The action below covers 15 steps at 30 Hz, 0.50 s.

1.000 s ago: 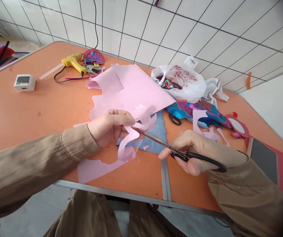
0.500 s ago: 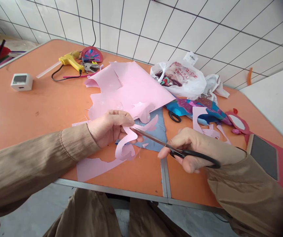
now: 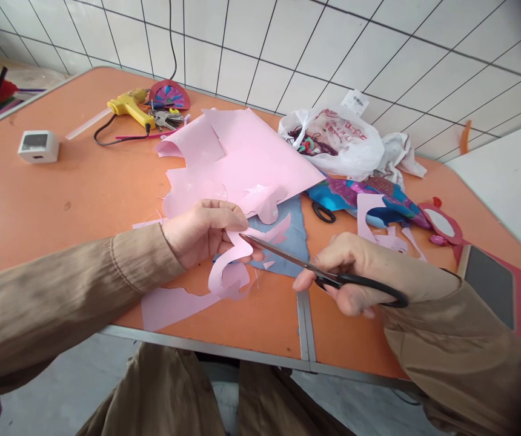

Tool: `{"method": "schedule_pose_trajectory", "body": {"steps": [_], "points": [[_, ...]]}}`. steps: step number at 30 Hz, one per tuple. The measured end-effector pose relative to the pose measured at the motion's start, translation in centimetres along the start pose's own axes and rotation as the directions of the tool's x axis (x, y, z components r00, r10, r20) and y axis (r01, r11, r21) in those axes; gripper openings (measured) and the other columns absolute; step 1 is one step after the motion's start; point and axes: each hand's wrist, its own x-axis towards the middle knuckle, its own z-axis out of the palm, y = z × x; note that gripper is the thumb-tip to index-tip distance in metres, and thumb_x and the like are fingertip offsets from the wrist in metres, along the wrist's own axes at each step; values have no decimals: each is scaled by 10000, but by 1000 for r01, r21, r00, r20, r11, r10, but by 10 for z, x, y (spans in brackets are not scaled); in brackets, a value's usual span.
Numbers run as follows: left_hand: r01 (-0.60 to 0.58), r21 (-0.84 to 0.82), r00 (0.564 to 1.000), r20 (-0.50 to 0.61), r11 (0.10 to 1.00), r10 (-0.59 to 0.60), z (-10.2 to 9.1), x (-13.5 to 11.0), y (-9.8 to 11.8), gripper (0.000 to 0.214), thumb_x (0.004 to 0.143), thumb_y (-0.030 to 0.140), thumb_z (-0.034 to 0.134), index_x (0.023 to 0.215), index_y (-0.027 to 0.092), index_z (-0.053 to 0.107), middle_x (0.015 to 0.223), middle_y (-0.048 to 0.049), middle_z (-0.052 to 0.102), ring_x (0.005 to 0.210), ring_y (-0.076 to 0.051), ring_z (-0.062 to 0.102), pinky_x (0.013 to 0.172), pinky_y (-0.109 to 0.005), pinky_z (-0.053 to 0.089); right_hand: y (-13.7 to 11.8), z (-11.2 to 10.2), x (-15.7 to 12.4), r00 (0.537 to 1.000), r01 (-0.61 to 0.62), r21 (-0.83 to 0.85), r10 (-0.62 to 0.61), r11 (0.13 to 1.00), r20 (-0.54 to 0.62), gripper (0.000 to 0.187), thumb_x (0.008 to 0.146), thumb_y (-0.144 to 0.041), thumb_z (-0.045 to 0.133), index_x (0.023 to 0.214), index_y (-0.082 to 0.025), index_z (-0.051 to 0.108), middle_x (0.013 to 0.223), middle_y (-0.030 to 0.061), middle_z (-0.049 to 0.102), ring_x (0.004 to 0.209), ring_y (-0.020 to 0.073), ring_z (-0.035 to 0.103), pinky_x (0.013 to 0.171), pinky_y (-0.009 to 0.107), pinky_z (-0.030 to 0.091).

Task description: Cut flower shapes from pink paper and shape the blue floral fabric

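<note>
My left hand (image 3: 208, 233) pinches a curling strip of pink paper (image 3: 229, 257) between thumb and fingers. Through the black finger loops, my right hand (image 3: 349, 275) grips a pair of scissors (image 3: 283, 251), its blades pointing left. The blade tips lie against the paper right at my left fingertips; whether they are cutting just now I cannot tell. Beneath both lies a blue cloth (image 3: 294, 236) with small pink scraps on it. A large pink sheet (image 3: 242, 151) with cut edges is spread just behind my left hand.
On the orange table (image 3: 83, 200) stand a yellow glue gun (image 3: 131, 109) and a small white box (image 3: 39, 146). A white plastic bag (image 3: 355, 145), a colourful shiny wrapper (image 3: 392, 197) and pink offcuts (image 3: 367, 218) lie right. Another black handle loop (image 3: 323, 212) shows beside the cloth.
The pink strip's loose curl has swung slightly left and down. Both hands keep nearly the same pose, and the scissors stay at the paper. The view has shifted slightly.
</note>
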Motion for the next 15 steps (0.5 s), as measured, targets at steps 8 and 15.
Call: {"method": "schedule_pose_trajectory", "body": {"steps": [8,15], "points": [[-10,11,1000,9,1000,10,-1,0,0,117,630,138,705,563,125,610,605,-100,711,603,-211,730,557,-252,550,-1,1,-1,1000,2,31,-2,1000,5,629,519,-604,903,959,-175,768,481,-44,542,312,105,490,276,188,293],[-12,1,1000,-4,1000,12,1,0,1,113,601,142,707,536,131,616,580,-104,715,576,-208,727,501,-218,509,-2,5,-4,1000,13,62,-12,998,-15,627,528,-645,885,915,-165,771,508,-18,579,306,80,449,288,183,277]]}}
